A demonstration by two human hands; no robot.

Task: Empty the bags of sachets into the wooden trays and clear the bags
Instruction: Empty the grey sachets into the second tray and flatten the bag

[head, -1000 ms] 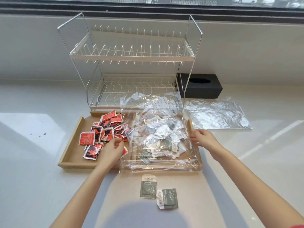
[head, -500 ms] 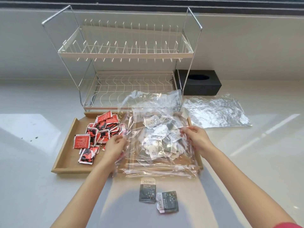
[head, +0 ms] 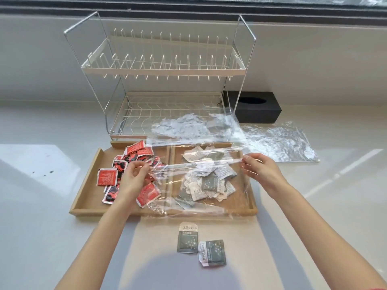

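Head view: I see both hands pinching a clear bag stretched across frame centre. Left hand has fingers closed on its left edge, right hand on its right edge, probably held taut and raised so contents drop. Grey sachets lie below in the right tray; red sachets fill the left tray. Two stray sachets sit lower centre, outside. Spent bag parked upper right, out of the way.
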